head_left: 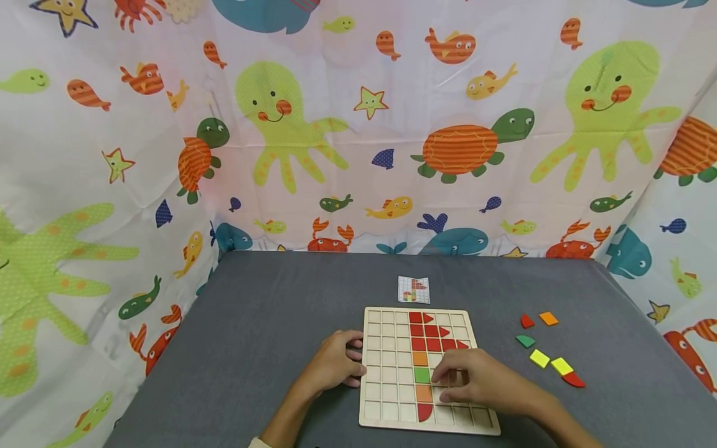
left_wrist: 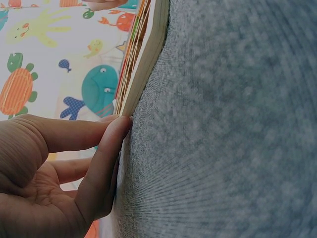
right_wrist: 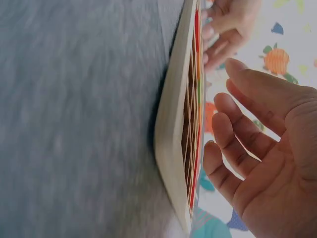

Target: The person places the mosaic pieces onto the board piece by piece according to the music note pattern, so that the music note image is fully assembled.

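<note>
A wooden grid board (head_left: 389, 410) lies on the grey table. Red squares and pointed red pieces (head_left: 432, 331) fill cells in its upper rows. Below them, one column holds an orange square (head_left: 420, 358), a green square (head_left: 422, 374), another orange square (head_left: 424, 393) and a rounded red piece (head_left: 424, 412). My left hand (head_left: 335, 361) rests its fingertips against the board's left edge, seen close up in the left wrist view. Over the right part of the board hovers my right hand (head_left: 476, 379), fingers loosely bent; the right wrist view shows nothing between them.
Behind the board lies a small pattern card (head_left: 414, 290). Loose pieces lie to the right: an orange square (head_left: 549, 318), a small red piece (head_left: 527, 321), a green piece (head_left: 525, 341), yellow squares (head_left: 539, 358) and a rounded red piece (head_left: 574, 379). A sea-animal curtain (head_left: 347, 149) hangs behind.
</note>
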Motion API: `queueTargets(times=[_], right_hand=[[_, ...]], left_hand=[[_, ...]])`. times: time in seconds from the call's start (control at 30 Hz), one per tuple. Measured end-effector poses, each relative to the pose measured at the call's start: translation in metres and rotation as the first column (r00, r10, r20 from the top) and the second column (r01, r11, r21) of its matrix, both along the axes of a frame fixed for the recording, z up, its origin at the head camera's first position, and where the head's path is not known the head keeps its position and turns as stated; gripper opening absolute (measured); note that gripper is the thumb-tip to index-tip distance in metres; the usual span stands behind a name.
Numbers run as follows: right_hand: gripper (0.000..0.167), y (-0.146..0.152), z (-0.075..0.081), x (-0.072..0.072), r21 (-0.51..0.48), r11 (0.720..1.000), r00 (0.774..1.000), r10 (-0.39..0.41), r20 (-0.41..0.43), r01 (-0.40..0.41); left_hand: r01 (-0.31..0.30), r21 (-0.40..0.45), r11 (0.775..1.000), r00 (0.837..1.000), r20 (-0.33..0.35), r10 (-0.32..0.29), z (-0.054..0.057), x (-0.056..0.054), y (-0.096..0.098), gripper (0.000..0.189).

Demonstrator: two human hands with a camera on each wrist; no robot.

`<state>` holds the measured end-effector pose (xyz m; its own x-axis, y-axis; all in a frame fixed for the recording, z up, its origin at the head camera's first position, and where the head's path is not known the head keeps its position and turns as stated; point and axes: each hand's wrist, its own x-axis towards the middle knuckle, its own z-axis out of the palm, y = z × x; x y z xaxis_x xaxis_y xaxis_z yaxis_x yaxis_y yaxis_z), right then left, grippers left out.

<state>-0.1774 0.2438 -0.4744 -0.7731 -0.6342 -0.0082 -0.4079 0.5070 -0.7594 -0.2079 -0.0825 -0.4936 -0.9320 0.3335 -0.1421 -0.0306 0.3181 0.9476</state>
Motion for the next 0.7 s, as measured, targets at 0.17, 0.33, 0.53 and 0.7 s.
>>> queueTargets(times=[0.17,0.33,0.53,0.7], right_hand=[[0.022,0.018,0.0,-0.002,0.005,0.997,0.997,-0.075,-0.029,0.075],[0.024,0.042,0.002,-0.002,0.02,0.984,0.984,-0.177,-0.017,0.178],[0.03,0.072,0.004,0.001,0.059,0.953,0.955,-0.294,-0.033,0.296],[0.034,0.096,0.003,0.003,0.08,0.92,0.922,-0.377,-0.089,0.384]], left_hand=[[0.002,0.005,1.0,1.0,-0.001,-0.002,0.0,0.0,-0.001,0.068],[0.005,-0.008,1.0,1.0,0.008,-0.005,0.0,-0.001,0.0,0.068],[0.007,-0.003,1.0,1.0,-0.008,-0.007,0.0,-0.001,0.0,0.068],[0.001,0.003,1.0,1.0,-0.005,-0.001,0.002,0.001,0.0,0.067]])
